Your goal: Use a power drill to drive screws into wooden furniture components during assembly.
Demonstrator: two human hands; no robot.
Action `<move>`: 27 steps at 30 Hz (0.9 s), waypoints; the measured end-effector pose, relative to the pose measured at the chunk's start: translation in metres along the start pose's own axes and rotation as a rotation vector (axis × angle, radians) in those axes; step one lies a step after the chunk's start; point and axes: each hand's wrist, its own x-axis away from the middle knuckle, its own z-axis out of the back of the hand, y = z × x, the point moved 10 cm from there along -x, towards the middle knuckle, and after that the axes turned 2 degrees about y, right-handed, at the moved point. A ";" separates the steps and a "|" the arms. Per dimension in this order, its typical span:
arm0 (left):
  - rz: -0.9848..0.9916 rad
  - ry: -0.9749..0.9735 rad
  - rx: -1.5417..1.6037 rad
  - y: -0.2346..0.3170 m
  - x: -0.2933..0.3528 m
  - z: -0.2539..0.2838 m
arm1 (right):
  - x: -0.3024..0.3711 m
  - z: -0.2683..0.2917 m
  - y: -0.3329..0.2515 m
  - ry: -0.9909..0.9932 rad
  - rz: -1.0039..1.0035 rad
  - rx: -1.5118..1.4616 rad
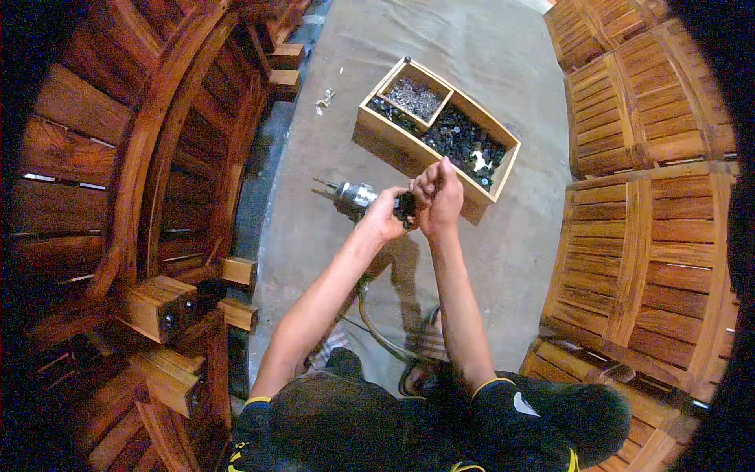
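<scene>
My left hand (pixel 388 215) is cupped around a cluster of small black parts (pixel 405 206), too small to tell their kind. Right beside it, my right hand (pixel 442 198) has its fingers curled in; whatever they hold is hidden. Just beyond both hands stands a wooden box (pixel 393 144) full of black pieces (pixel 460 141). A smaller wooden tray (pixel 431 123) inside its far left part holds many silvery screws (pixel 414 98). A grey power drill (pixel 358 194) with a bit lies left of my left hand, partly hidden by it.
Slatted wooden panels (pixel 605 259) line the right side. Large wooden furniture pieces (pixel 161 307) with jutting rails crowd the left. A grey sheet (pixel 314 157) covers the surface between them, with white scraps (pixel 324 101) on it. A hose (pixel 370 326) runs toward my legs.
</scene>
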 end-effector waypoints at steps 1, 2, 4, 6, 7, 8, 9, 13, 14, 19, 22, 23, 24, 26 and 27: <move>0.035 -0.022 -0.025 -0.002 0.001 0.000 | -0.001 0.001 -0.002 -0.014 -0.007 -0.011; 0.063 0.005 -0.051 -0.004 0.001 0.005 | -0.002 0.004 -0.006 -0.013 -0.004 -0.011; 0.107 -0.061 0.003 -0.007 0.002 0.001 | -0.007 0.017 -0.019 0.044 0.036 0.066; 0.139 -0.100 0.032 -0.008 0.003 -0.001 | -0.014 0.036 -0.041 0.132 0.130 0.217; 0.118 -0.144 0.024 -0.005 0.004 -0.005 | -0.019 0.051 -0.058 0.234 0.182 0.329; 0.106 -0.143 -0.028 -0.003 0.005 -0.004 | -0.023 0.064 -0.074 0.309 0.219 0.441; 0.096 -0.109 -0.077 -0.002 0.006 -0.001 | -0.029 0.062 -0.097 0.301 0.353 0.622; -0.021 -0.182 -0.169 0.012 0.015 -0.014 | -0.003 0.019 -0.154 0.463 1.124 1.652; -0.060 -0.228 -0.176 0.018 0.018 -0.021 | 0.000 0.018 -0.152 0.465 1.131 1.646; -0.131 -0.388 0.055 0.042 0.032 -0.048 | 0.012 0.046 -0.068 0.380 0.534 0.893; -0.188 -0.495 0.239 0.056 0.039 -0.058 | 0.020 0.026 -0.007 0.289 0.404 0.646; -0.134 -0.626 0.336 0.058 0.047 -0.067 | 0.024 0.020 0.000 0.302 0.410 0.636; -0.131 -0.617 0.327 0.058 0.047 -0.065 | 0.026 0.011 0.006 0.272 0.424 0.602; -0.265 -0.372 0.297 0.066 0.037 -0.038 | 0.028 -0.003 0.008 0.246 0.443 0.563; -0.201 -0.453 0.340 0.061 0.040 -0.042 | 0.027 -0.008 0.006 0.254 0.440 0.597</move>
